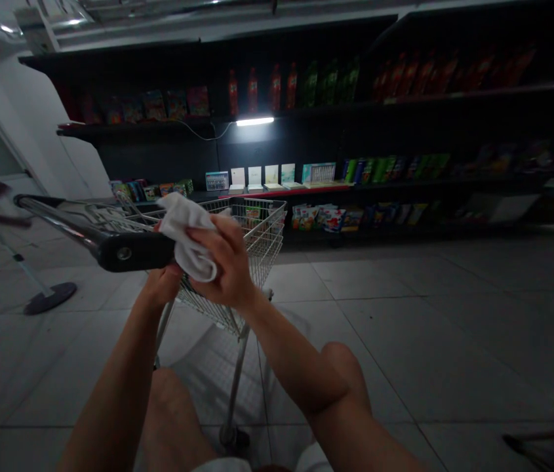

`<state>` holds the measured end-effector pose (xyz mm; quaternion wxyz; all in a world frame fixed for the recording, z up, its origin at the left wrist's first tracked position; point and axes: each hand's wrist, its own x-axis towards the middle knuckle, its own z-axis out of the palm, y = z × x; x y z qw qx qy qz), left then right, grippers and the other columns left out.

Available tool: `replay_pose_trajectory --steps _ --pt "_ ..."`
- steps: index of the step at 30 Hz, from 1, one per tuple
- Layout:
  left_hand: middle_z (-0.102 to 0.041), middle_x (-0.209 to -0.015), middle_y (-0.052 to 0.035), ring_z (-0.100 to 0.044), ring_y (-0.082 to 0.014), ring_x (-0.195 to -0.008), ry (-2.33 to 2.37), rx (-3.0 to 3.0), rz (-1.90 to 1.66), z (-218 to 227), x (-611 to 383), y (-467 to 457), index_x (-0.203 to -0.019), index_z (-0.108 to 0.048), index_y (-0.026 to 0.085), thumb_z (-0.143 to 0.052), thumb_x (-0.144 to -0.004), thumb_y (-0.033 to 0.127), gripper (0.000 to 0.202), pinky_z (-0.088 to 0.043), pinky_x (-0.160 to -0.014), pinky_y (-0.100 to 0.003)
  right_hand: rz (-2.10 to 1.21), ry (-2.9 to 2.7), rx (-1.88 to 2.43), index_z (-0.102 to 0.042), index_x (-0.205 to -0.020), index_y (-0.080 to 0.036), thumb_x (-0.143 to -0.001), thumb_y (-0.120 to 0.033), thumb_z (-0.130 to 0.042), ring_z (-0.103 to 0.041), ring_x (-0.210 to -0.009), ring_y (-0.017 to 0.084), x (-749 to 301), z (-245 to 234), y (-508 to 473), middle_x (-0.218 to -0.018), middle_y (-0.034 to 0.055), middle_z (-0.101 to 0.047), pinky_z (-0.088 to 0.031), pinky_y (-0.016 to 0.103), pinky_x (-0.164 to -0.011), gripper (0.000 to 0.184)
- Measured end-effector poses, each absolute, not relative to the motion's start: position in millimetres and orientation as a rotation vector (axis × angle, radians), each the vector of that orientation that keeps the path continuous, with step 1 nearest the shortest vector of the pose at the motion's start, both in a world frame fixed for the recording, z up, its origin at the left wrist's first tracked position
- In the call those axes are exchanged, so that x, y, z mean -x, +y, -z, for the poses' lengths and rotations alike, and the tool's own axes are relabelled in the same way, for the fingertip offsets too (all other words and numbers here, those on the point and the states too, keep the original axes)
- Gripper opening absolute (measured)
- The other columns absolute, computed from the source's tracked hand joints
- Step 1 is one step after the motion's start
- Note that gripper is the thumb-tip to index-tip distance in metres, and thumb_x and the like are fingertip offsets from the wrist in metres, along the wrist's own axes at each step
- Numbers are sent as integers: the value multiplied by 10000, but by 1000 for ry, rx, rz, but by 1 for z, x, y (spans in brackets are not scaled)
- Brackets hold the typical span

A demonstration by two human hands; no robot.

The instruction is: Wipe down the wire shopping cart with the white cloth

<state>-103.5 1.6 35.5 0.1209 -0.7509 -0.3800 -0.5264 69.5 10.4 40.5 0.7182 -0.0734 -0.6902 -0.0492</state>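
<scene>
A crumpled white cloth [185, 226] is gripped in my right hand [230, 262], whose fingers press it against the near end of the shopping cart's handle [134, 252]. Beneath, my left hand [164, 283] wraps around the same black end piece, partly hidden by the cloth and the handle. The handle has a black plastic end with a round bolt and a shiny metal bar running away to the left. Behind my hands stands the wire shopping cart [264, 246], with a green package [253, 213] showing at its far end.
Dark shelves [296, 141] with bottles, boxes and bags run along the back, lit by a tube light [255, 122]. A standing fan [49, 298] is at the left. Below, my knees flank the cart's leg and caster [231, 434] on the tiled floor [370, 328].
</scene>
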Motion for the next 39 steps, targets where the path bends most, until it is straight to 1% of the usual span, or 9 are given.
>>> replay_pose_trajectory --steps 4,9,12,16,20,25,29,34,39 --pt "-650 -1111 -98 -563 -299 -1121 -1069 2231 1504 -40 114 4 -1154 -625 271 -174 -768 874 847 -318 -1099 -484 41 -1571 137 -548 -1031 -262 -888 -422 -516 -441 -1355 234 -48 4 31 -1319 50 -511 -448 475 -1090 216" --pt "-661 -987 -88 -595 -271 -929 -939 2197 1487 -54 121 7 -1033 -659 248 14 -792 824 918 -277 -1092 -503 -37 -1441 305 -546 -949 -224 -903 -263 -529 -605 -1064 194 -53 58 54 -1063 74 -602 -542 384 -909 63" --pt "-641 -912 -74 -584 -261 -887 -944 2146 1564 -53 126 11 -966 -648 243 16 -818 791 874 -315 -1057 -489 -44 -1385 302 -559 -1080 -244 -895 -257 -545 -604 -1062 184 -52 32 51 -1093 66 -596 -544 368 -911 186" --pt "-619 -947 -56 -566 -259 -946 -977 2093 1592 -49 128 14 -987 -624 258 -360 -851 713 542 -327 -1050 -486 11 -1580 190 -517 -1289 -284 -925 -223 -409 -424 -1380 200 -30 -2 54 -1372 47 -519 -413 446 -1138 384" --pt "-607 -971 -51 -566 -259 -1030 -971 2026 1708 -45 126 19 -979 -608 265 -470 -871 573 354 -332 -1066 -496 -34 -1640 309 -587 -1245 -269 -914 -205 -352 -322 -1453 211 -15 46 74 -1414 43 -509 -358 489 -1180 411" --pt "-602 -978 -53 -519 -275 -1174 -988 1932 1854 -41 136 33 -938 -589 249 -490 -856 566 342 -339 -1082 -478 -44 -1633 327 -652 -1178 -178 -910 -204 -391 -457 -1344 235 -24 116 87 -1304 121 -587 -437 457 -1097 375" --pt "-577 -953 -55 -526 -275 -1144 -1048 1880 1977 -39 152 43 -891 -564 243 -512 -804 616 387 -388 -1031 -451 -98 -1542 396 -674 -1150 -201 -905 -202 -446 -560 -1176 204 -15 93 73 -1163 100 -634 -476 408 -1039 335" --pt "-582 -983 -63 -535 -271 -1125 -1135 1847 1969 -39 162 47 -861 -561 243 -481 -781 622 396 -382 -1042 -448 -103 -1751 250 -594 -1294 -240 -938 -237 -373 -345 -1446 218 21 82 67 -1439 81 -504 -366 456 -1171 419" --pt "-578 -955 -59 -532 -276 -1128 -1157 1820 1968 -38 161 49 -829 -542 246 -435 -795 626 397 -371 -1047 -469 -206 -1729 427 -569 -1315 -186 -922 -204 -362 -338 -1456 256 41 186 82 -1405 151 -535 -363 537 -1160 444"
